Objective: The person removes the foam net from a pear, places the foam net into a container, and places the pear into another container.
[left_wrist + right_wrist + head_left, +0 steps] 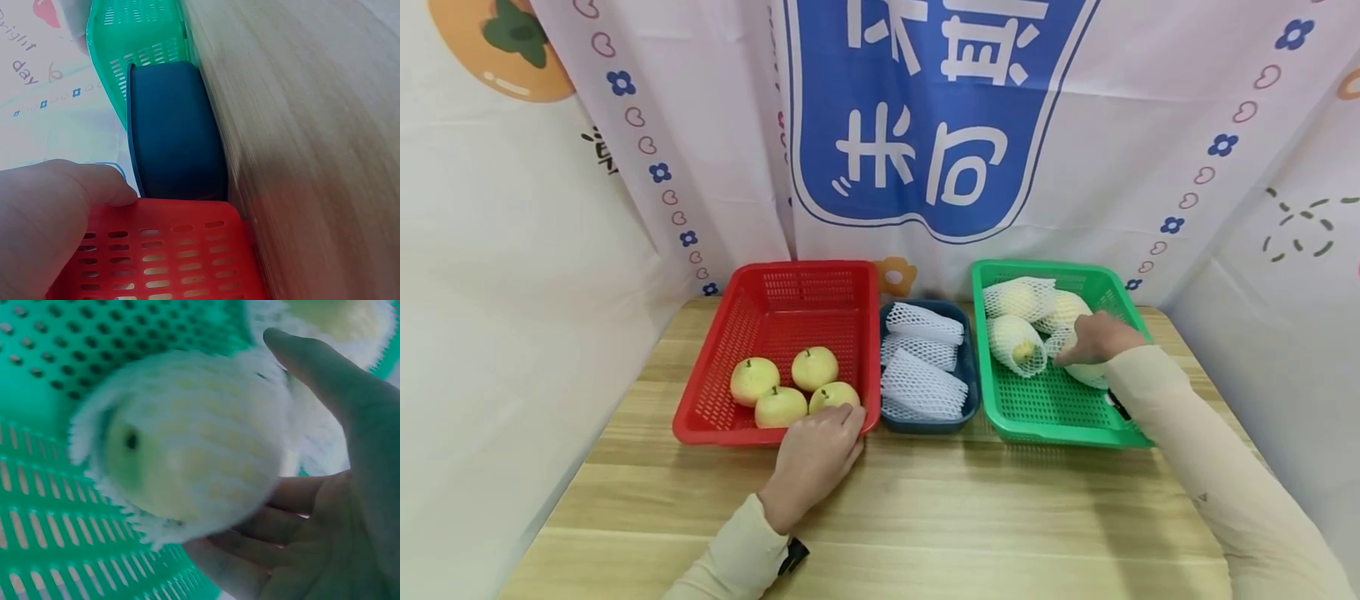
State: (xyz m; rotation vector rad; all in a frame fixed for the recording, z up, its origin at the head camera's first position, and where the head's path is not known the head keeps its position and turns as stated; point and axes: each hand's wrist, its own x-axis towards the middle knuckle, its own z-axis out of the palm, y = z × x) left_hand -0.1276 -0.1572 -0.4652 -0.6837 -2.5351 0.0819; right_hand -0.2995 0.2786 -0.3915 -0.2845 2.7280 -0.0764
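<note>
My left hand grips the front right rim of a red basket, its thumb lying over the edge in the left wrist view. Several pale yellow pears sit in that basket. At right, my right hand reaches into a green basket. Beside its palm lies a pear in a white foam net. The fingers extend along the pear's lower side, while the thumb stands straight and apart from it. More netted pears lie left of this hand.
Between the baskets stands a dark blue bin holding white foam nets. All three containers are on a wooden table. A printed cloth hangs behind, and white cloth walls flank the table.
</note>
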